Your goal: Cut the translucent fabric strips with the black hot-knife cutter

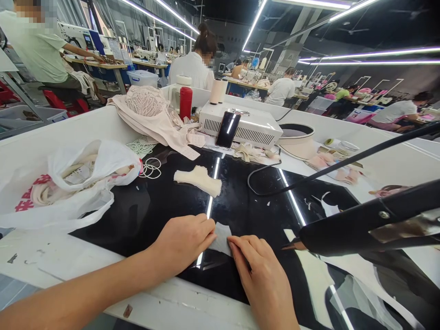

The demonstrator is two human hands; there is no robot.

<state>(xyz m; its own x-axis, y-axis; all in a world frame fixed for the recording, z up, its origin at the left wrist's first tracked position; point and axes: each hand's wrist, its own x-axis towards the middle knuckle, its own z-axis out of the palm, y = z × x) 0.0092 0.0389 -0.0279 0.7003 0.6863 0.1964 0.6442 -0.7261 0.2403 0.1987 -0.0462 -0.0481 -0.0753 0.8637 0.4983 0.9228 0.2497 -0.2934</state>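
A small piece of thin, whitish fabric [222, 237] lies on the glossy black work surface [147, 215], between my two hands. My left hand [184, 240] is closed, its thumb and fingers pinching the fabric's left edge. On the opposite edge, the thumb and forefinger of my right hand [261, 270] are pressed together on the same piece. Beyond them rests a cream padded cloth piece [199, 179]. To the right of my right hand, a black tool arm [357, 224] ends in a pointed copper-coloured tip. Under that tip lie cream fabric cuttings [314, 279] and sheer pieces [360, 298].
A white plastic bag [82, 183] sits left, with elastic loops [150, 168] beside it. Beige lace garments [151, 110], a red bottle [185, 103], a phone [228, 129] and a white vented box [247, 123] stand behind. A black cable [330, 165] crosses right. People sew beyond.
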